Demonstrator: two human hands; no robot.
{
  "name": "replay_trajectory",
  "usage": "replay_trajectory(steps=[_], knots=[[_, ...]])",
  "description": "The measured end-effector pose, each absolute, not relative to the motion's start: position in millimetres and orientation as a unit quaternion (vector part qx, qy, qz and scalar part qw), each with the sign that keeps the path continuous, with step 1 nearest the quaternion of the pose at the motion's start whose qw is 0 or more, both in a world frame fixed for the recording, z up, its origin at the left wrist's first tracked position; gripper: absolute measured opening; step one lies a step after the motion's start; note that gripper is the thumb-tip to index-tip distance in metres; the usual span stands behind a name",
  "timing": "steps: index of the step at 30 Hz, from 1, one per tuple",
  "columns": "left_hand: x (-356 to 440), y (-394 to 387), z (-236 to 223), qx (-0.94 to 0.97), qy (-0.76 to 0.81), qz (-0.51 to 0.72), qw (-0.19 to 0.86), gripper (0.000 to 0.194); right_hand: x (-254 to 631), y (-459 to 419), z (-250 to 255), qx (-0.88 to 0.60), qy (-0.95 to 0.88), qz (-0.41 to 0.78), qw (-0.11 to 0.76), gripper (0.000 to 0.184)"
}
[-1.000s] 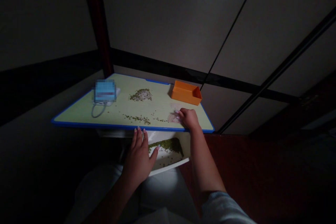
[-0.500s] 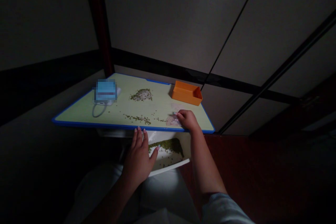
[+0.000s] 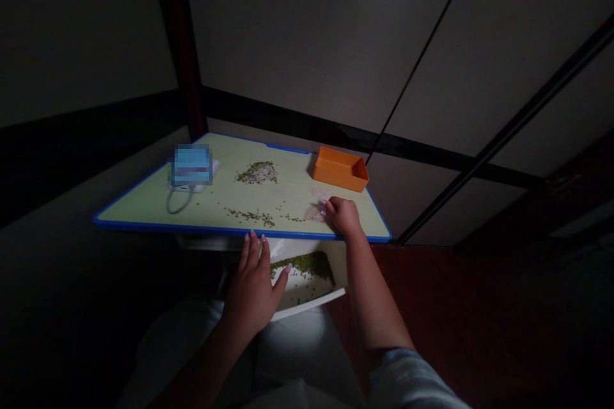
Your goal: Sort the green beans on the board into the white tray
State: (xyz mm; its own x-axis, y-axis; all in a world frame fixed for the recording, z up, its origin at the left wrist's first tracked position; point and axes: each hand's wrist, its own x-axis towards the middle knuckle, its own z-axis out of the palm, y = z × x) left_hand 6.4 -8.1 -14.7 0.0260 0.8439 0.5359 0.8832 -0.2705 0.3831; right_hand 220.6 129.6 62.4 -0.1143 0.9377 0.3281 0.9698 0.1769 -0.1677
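My left hand (image 3: 252,291) lies open, its fingertips at the blue front edge of the pale green tabletop (image 3: 220,153). Beneath that edge, beside the thumb, is a white drawer-like bin (image 3: 311,305) holding many small green grains (image 3: 311,263), perhaps mung beans. Over the right part of the tabletop my right hand (image 3: 344,216) is closed in a pinch; anything between its fingers is too small to make out. Just left of it is a faint pinkish printed patch (image 3: 315,212). A loose line of green grains (image 3: 252,216) runs along the front of the tabletop.
A mixed pile of green and whitish grains (image 3: 259,172) sits mid-table. An orange open box (image 3: 340,169) stands at the back right. On the left is a blurred-out blue item (image 3: 192,164) on a white device with a grey cable loop (image 3: 180,201). Dark panels (image 3: 307,45) rise behind.
My right hand has shifted very slightly, still pinched over the pinkish patch. The left hand stays at the table edge. The view has drifted a little.
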Motion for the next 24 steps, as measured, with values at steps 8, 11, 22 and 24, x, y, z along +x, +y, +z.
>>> replay_trajectory(steps=[8,11,22,24], knots=[[5.9,-8.3,-14.9,-0.717,-0.601,-0.353,0.021,0.073,220.7,130.7,59.5,-0.623,-0.759,-0.036,0.184,0.038],[5.9,-8.5,-14.8,-0.719,-0.599,-0.350,0.025,0.073,221.3,130.6,58.6,-0.616,-0.764,-0.028,0.191,0.039],[6.8,-9.2,-14.4,-0.713,-0.597,-0.366,0.022,0.072,222.9,126.7,61.4,-0.603,-0.772,-0.010,0.199,0.037],[6.7,-9.1,-14.6,-0.713,-0.599,-0.364,0.020,0.072,221.4,126.2,62.2,-0.600,-0.775,-0.013,0.197,0.037]])
